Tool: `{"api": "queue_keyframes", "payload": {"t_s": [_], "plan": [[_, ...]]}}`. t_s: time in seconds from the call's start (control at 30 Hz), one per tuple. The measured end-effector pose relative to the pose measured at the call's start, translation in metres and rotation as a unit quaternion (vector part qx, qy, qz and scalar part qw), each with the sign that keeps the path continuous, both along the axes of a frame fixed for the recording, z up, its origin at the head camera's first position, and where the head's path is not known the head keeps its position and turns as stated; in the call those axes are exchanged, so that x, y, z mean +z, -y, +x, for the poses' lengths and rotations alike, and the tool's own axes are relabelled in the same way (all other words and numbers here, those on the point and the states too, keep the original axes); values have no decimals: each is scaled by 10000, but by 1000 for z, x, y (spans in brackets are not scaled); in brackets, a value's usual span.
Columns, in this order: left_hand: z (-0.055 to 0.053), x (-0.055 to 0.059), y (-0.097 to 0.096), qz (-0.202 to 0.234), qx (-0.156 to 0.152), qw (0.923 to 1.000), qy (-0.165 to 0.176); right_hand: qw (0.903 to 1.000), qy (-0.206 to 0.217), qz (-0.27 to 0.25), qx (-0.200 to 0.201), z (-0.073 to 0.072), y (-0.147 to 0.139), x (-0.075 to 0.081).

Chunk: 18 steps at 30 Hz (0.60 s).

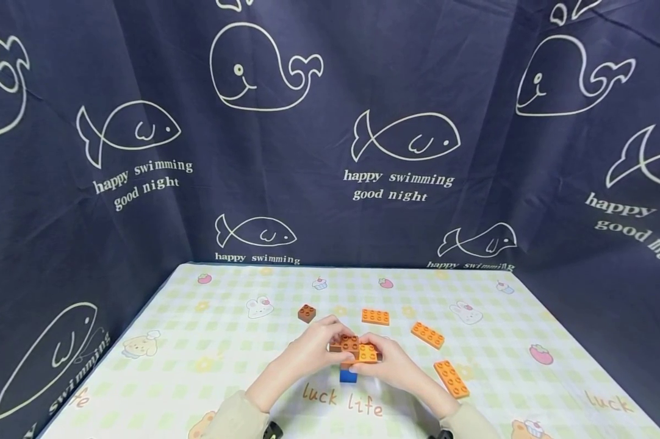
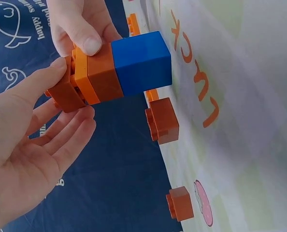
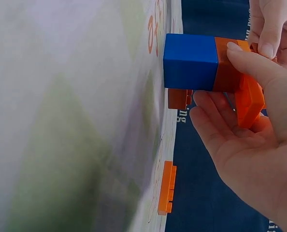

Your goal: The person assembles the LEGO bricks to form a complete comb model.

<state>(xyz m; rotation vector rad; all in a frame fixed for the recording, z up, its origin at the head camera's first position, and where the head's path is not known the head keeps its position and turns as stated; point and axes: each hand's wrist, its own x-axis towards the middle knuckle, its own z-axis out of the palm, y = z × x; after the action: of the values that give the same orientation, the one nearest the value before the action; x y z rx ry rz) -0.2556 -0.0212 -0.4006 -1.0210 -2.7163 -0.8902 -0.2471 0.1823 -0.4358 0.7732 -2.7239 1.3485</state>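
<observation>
Both hands meet at a stack of toy building bricks: a blue block [image 2: 142, 63] lowest, then a brown brick [image 2: 104, 72], a thin orange brick [image 3: 250, 101] and an upper brown brick [image 1: 349, 342]. My left hand [image 1: 313, 344] pinches the upper brown brick between thumb and fingers. A narrow gap with studs shows between it and the orange brick in the left wrist view. My right hand [image 1: 389, 361] holds the stack from the right, its thumb on the lower brown brick and its fingers underneath the orange one's overhanging end.
Beyond the hands, a small brown brick [image 1: 307, 313] and an orange brick [image 1: 375, 317] lie on the patterned tablecloth [image 1: 198, 341]. Two more orange bricks, one farther [image 1: 427, 335] and one nearer [image 1: 451, 378], lie to the right. Dark blue curtains [image 1: 330, 152] surround the table's back and sides.
</observation>
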Motion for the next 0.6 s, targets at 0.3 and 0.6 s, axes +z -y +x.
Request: {"api": "queue_keyframes", "payload": {"t_s": [0.3, 0.6], "plan": [[1, 0, -2, 107, 46, 9997, 209, 9999, 69, 86, 30, -1, 0, 0], [1, 0, -3, 197, 128, 9996, 181, 9999, 121, 109, 29, -1, 1, 1]]}}
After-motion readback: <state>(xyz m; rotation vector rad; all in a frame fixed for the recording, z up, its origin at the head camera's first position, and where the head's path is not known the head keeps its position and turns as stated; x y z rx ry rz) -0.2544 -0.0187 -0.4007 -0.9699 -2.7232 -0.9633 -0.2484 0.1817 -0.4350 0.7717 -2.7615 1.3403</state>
